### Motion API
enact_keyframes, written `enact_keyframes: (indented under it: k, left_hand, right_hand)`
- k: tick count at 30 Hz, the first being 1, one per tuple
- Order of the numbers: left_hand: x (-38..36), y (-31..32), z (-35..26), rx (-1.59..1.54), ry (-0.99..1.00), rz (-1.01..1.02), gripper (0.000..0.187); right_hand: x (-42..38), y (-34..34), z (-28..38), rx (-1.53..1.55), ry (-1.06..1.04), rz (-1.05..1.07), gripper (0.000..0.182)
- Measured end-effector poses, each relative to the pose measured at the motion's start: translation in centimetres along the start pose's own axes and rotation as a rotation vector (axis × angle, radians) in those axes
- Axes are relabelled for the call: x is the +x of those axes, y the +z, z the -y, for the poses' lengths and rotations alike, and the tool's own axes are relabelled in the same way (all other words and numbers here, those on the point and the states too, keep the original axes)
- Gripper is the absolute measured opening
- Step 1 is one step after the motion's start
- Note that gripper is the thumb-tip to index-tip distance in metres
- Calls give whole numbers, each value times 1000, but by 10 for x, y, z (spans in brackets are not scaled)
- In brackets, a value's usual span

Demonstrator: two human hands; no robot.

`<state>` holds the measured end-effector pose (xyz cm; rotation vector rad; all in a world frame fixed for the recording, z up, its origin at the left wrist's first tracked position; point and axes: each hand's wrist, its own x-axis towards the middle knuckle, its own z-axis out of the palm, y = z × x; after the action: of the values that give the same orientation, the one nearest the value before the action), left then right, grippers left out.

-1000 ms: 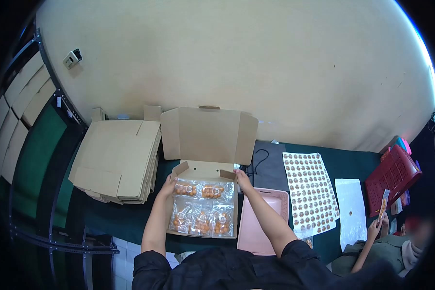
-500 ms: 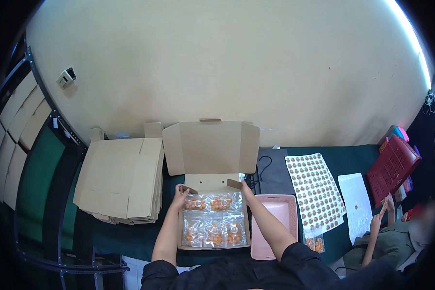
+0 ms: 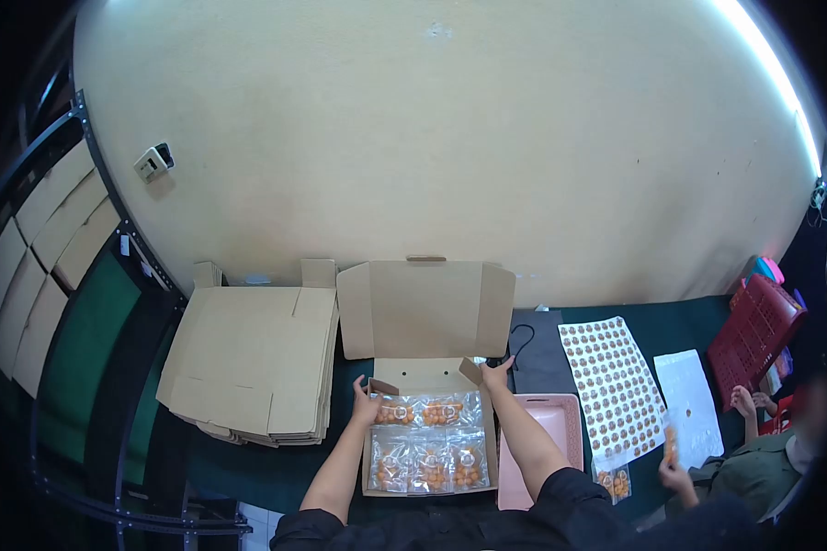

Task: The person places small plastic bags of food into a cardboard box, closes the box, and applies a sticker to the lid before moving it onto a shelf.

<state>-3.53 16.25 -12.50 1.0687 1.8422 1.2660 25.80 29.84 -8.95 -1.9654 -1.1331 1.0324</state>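
In front of me a cardboard box point(image 3: 494, 473) stands with its lid point(image 3: 423, 308) raised against the wall side. Inside lie several clear bags of orange balls point(image 3: 430, 464), in two rows, with round labels on them. My left hand point(image 3: 366, 406) is at the box's left far corner, beside the small left flap point(image 3: 385, 387), thumb and fingers apart. At the right far corner my right hand point(image 3: 498, 375) is open, its thumb near the right flap point(image 3: 471, 371) and its fingers spread outward. Whether either hand presses on its flap is hard to see.
Flattened cardboard boxes point(image 3: 248, 358) are stacked at left. A pink tray point(image 3: 570, 432) stands right of the box, partly under my right forearm. Further right lie a sticker sheet point(image 3: 611, 390), a white plastic sheet point(image 3: 687, 404) and a maroon basket point(image 3: 753, 335). A co-worker's hand point(image 3: 678, 479) holds a bag.
The view has shifted, so everything sits lower and further right. The right flap stands more tilted, and my fingers have spread beside the flaps. The co-worker's hand has moved nearer with a bag.
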Motion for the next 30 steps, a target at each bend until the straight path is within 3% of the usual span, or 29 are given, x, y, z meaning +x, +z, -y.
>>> enact_keyframes:
  k: [1, 2, 6, 7, 9, 10, 11, 13, 14, 18, 21, 24, 30]
  left_hand:
    - [0, 2, 2, -19, -17, -40, 69]
    - [1, 3, 3, 22, -18, -74, 73]
    - [-10, 1, -16, 105, -22, -87, 72]
    - [-8, 1, -15, 100, -11, -95, 72]
    - [-7, -2, -13, 168, -47, -60, 66]
    - [-5, -3, -15, 166, -40, -68, 66]
    - [-4, -4, -17, 239, -35, -55, 58]
    - [-7, -4, -20, 390, -30, -23, 44]
    - [-8, -2, -21, 407, -69, -54, 39]
    - [-14, 3, -36, 456, -138, -59, 47]
    - [-18, 1, -56, 539, -223, 0, 67]
    - [-12, 7, -46, 504, -252, -16, 68]
    - [-16, 4, -48, 520, -246, 26, 54]
  right_hand:
    - [1, -8, 10, -52, 22, -19, 103]
    - [9, -11, 10, -6, -86, -37, 106]
    - [60, -16, 20, -175, -250, -219, 74]
    - [69, -16, 25, -167, -262, -222, 74]
    - [88, -15, 35, 221, -377, 76, 66]
    - [64, -24, 56, 325, -367, 58, 56]
    - [52, -34, 70, 328, -373, 59, 56]
    - [39, -45, 79, 330, -222, 289, 42]
    - [55, -37, 64, 286, -339, 343, 26]
    - [44, -51, 54, -49, -448, 165, 21]
    - [43, -63, 36, 49, -530, 140, 23]
    - [43, -71, 17, 312, -439, 248, 20]
    - [20, -96, 15, 376, -461, 322, 19]
